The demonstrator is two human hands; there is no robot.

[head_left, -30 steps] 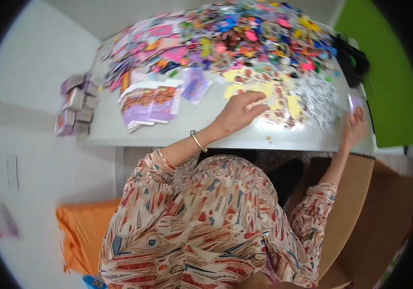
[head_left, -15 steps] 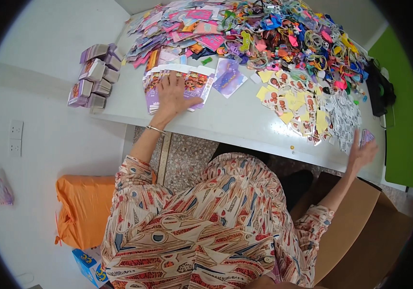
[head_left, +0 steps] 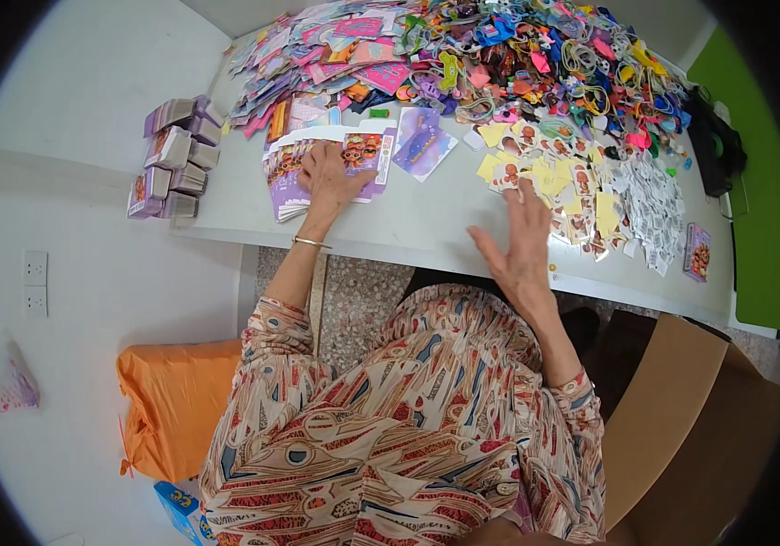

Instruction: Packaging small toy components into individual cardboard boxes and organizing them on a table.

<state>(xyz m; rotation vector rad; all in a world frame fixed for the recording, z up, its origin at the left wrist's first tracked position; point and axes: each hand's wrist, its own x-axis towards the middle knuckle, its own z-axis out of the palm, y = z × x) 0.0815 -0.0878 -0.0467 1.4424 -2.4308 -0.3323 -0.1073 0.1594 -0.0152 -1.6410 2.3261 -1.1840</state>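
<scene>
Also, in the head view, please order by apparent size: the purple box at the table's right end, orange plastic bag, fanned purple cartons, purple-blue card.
1. Orange plastic bag
2. Fanned purple cartons
3. Purple-blue card
4. Purple box

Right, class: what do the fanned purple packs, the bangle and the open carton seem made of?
Fanned purple packs: probably smooth printed card; crisp, straight edges. Bangle: likely polished metal; silvery highlights. Open carton: apparently matte cardboard; plain brown, shine-free flaps.
</scene>
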